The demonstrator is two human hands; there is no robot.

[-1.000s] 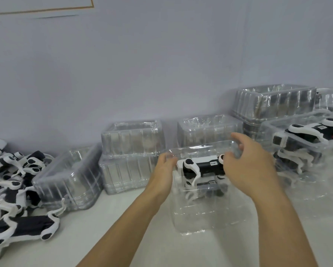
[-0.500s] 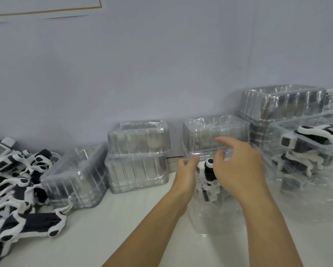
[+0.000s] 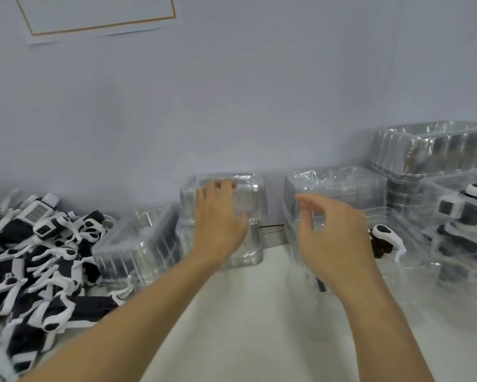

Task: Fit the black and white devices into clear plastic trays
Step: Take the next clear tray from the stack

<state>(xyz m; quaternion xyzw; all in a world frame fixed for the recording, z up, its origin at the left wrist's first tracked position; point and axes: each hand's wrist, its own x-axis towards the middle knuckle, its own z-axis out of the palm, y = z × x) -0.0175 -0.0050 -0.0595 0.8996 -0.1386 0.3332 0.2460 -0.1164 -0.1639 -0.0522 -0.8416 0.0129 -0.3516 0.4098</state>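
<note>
The left hand point(image 3: 218, 219) reaches flat, fingers straight, onto the middle tray stack point(image 3: 223, 213). The right hand point(image 3: 334, 235) hovers loosely curled, holding nothing, over a clear tray point(image 3: 397, 244) with a device point(image 3: 383, 238) inside. Loose devices point(image 3: 36, 260) pile at the left; more filled trays point(image 3: 463, 213) sit right.
</note>
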